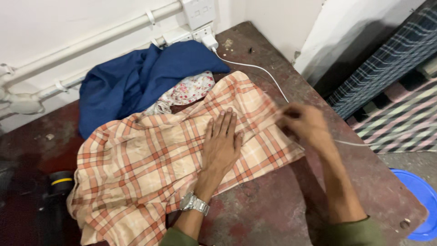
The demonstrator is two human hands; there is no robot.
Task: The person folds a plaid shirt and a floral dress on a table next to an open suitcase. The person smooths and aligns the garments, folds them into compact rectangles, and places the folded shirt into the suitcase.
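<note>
An orange and cream plaid cloth [145,164] lies spread over a dark reddish table [273,214]. My left hand [221,141] rests flat on it, fingers together, pressing the fabric down; a metal watch sits on that wrist. My right hand [302,123] is blurred at the cloth's right edge, fingers pinched on the fabric there. Behind the plaid cloth lie a small floral cloth [189,89] and a crumpled dark blue cloth [132,82].
A white cable [255,68] runs from a wall plug [209,42] across the table's right side. White pipes [91,41] line the wall. A black object with a yellow band [59,182] sits at left. A blue tub [421,196] and checked fabrics [396,68] are right of the table.
</note>
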